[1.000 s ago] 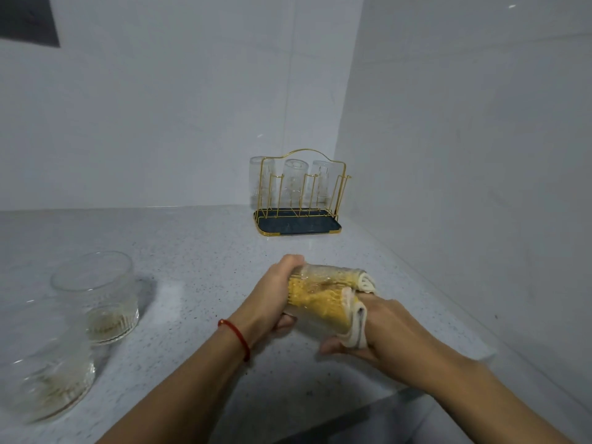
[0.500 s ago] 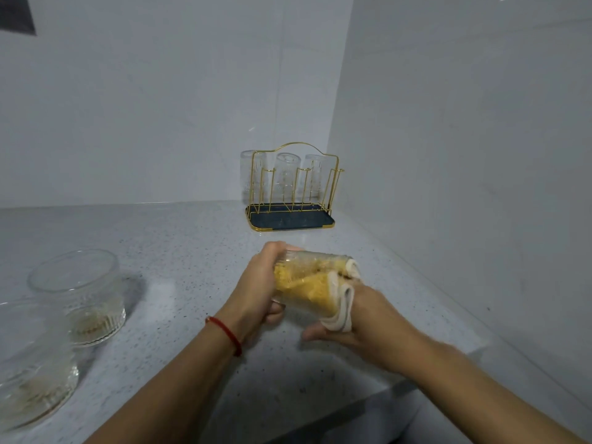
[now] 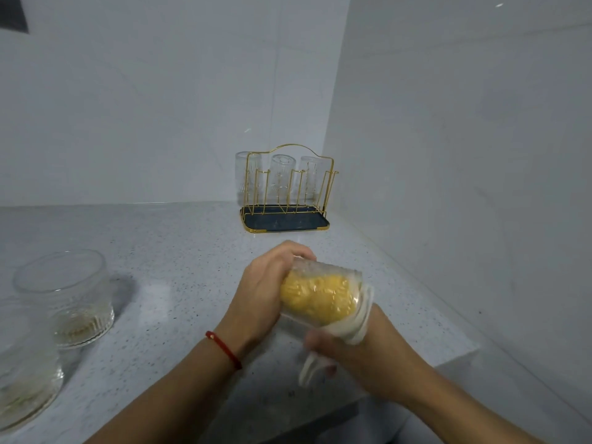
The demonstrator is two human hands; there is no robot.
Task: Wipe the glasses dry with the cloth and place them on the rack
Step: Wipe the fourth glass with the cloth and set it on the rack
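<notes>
Drying the inside of a glass (image 3: 320, 294) is the step going on right now, held in the air well in front of the rack (image 3: 286, 200). Left hand (image 3: 266, 290) has its fingers curled round the glass's base end; the yellow cloth (image 3: 315, 298) is stuffed inside. Right hand (image 3: 362, 350) is blurry, so honestly can't tell how its fingers sit, though it seems to be working the cloth at the rim. Next I'd guess: pull the cloth out, carry the glass to the rack, flip it onto a free front prong. Three glasses already sit at the rack's back. Two more glasses (image 3: 69, 296) wait far left of the rack, the nearer one cut off by the frame.
</notes>
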